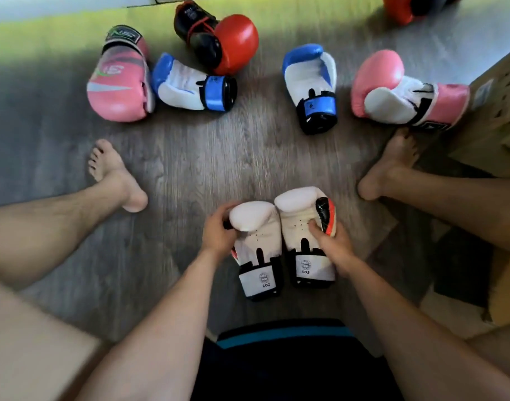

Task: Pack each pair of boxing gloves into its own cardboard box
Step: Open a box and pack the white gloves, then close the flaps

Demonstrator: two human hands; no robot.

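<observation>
Two white boxing gloves with black cuffs marked "6OZ" lie side by side, palms up, on the floor between my legs. My left hand point(217, 231) grips the left white glove point(258, 250) at its outer edge. My right hand point(333, 244) grips the right white glove point(301, 224), thumb pressed on its palm. Further off lie a pink glove point(117, 82), a blue-and-white glove point(187, 83), a red-and-black glove point(219, 39), a second blue-and-white glove point(311, 82) and a second pink glove point(404, 91).
A cardboard box point(491, 111) stands at the right edge beside my right foot point(390, 166). Another red glove point(401, 7) shows at the top right. My left foot point(115, 175) rests on the grey wood floor point(219, 157). A pale cardboard surface point(25, 342) sits at bottom left.
</observation>
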